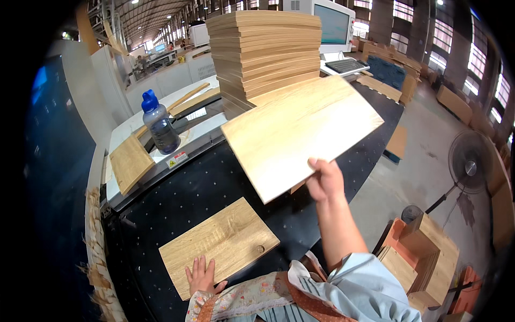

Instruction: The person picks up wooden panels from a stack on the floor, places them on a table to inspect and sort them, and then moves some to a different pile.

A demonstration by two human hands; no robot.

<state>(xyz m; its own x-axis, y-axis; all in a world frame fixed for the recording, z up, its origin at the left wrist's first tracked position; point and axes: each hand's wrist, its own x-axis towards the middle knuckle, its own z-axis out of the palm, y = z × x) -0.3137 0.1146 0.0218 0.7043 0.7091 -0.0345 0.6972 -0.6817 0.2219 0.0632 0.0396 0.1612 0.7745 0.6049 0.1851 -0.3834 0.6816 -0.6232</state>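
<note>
1. Only the head view here, so it all came from that. The right hand had a pale wooden board pinched by its near edge, thumb on top, lifted up and tilted over the bench.
2. The left hand wasn't gripping anything. It was just lying there with the fingers spread on the near left corner of a second board, which sat flat on the black, dotted bench top and had a dark round spot near its right end.
3. Behind the lifted board stood a tall stack of boards, and the lifted one covered part of it.
4. Off to the left, a blue-capped bottle stood next to a smaller loose board.
5. Way back, a monitor and keyboard were right of the stack, plus a fan stood far right.
</note>
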